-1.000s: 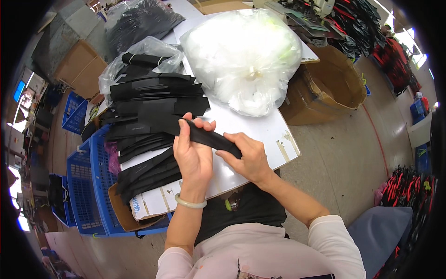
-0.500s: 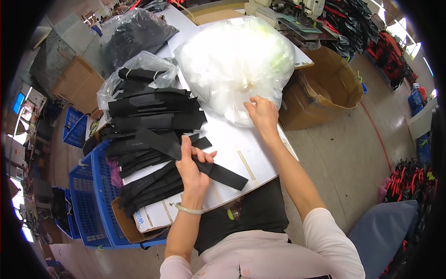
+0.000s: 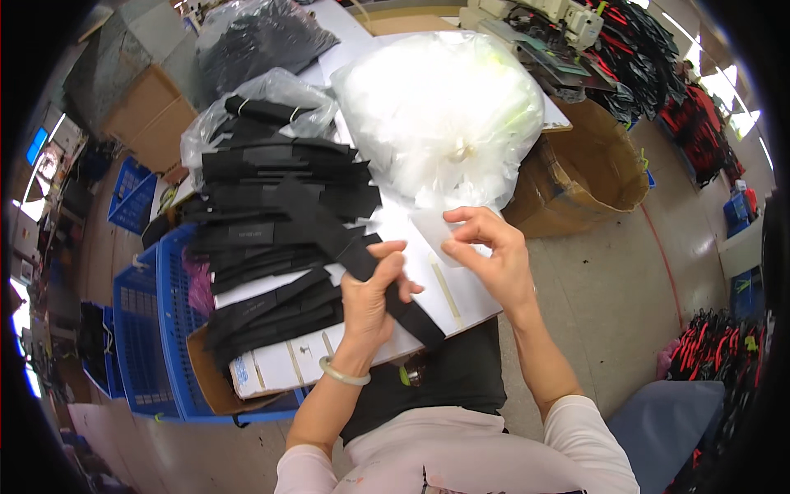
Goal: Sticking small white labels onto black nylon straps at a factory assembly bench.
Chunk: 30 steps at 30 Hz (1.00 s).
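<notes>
My left hand [image 3: 370, 306] is closed on a long black fabric strip [image 3: 319, 222], which slants from the pile down past the table's front edge. To its right, my right hand [image 3: 504, 259] pinches a thin, translucent white piece [image 3: 434, 234] between thumb and fingers, just above the table. Directly beyond it sits a large clear plastic bag [image 3: 436, 107] full of white material. Stacks of black fabric strips [image 3: 284, 177] cover the table's left side, some of them partly in another clear bag [image 3: 197, 140].
The white table [image 3: 284, 366] has tape strips along its front. Blue plastic crates [image 3: 144, 329] stand at the left, and an open cardboard box [image 3: 568, 173] at the right. A dark-filled plastic bag [image 3: 263, 45] lies at the back, with a sewing machine [image 3: 576, 25] far right.
My right hand has come back from the white bag toward me, now with a translucent piece in its fingers. My left hand and the black strip have shifted slightly right.
</notes>
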### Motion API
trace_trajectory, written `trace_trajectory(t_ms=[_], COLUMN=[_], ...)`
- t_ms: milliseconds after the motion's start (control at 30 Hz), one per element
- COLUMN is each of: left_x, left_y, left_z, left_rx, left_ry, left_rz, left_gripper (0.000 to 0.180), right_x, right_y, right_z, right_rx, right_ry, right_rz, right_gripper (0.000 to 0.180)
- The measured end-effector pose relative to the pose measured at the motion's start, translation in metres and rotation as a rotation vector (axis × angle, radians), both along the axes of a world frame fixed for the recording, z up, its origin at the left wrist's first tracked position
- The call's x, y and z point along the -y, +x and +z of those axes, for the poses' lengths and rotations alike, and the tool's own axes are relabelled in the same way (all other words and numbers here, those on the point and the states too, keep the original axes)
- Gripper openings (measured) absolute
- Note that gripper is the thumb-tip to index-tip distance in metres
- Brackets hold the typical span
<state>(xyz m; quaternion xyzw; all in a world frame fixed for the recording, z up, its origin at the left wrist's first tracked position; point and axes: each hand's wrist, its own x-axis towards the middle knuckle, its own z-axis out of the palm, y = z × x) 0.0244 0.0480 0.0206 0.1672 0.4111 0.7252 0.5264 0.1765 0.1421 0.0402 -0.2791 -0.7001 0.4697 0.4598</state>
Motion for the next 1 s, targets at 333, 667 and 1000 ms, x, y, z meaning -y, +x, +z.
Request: trace_trajectory(t_ms=[333,667,1000], left_x=[0.023,0.032,0.028], left_y=[0.01,0.008,0.005], left_z=[0.001,-0.007,-0.005], left_rx=[-0.096,-0.199,-0.099], left_ry=[0.108,0.116,0.189], left_rz=[0.013,0.049,0.076], left_gripper=[0.036,0.032,0.017], right_x=[0.027,0.04,0.041], right_y=[-0.006,-0.009,-0.02], right_z=[0.003,0.003,-0.006], right_rx=[0.013,0.263,0.047], right_ry=[-0.399,0.452,0.074], right_rz=[0.492,0.107,0.243], right_gripper=[0.01,0.014,0.015])
